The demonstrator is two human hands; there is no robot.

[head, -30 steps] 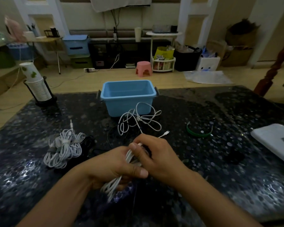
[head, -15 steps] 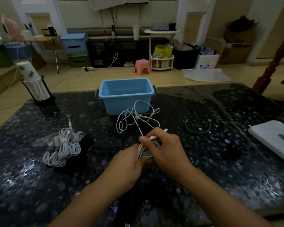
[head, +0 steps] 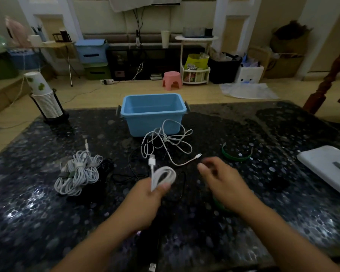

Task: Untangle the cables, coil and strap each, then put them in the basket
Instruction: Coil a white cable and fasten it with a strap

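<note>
Coiling done, strapping next: left hand (head: 145, 195) clenched on white coil (head: 163, 176). Right hand (head: 220, 179) blurred at three o'clock, grip apparently released. Needs green strap (head: 236, 157), two o'clock.

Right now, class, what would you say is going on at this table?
A person is sorting cables. The left hand grips a coiled white cable, not yet strapped as far as can be seen. The right hand, blurred and holding nothing, is out toward a green strap. A loose tangle of white cable lies before the blue basket, which looks empty. A strapped bundle sits on the left of the dark table.
</note>
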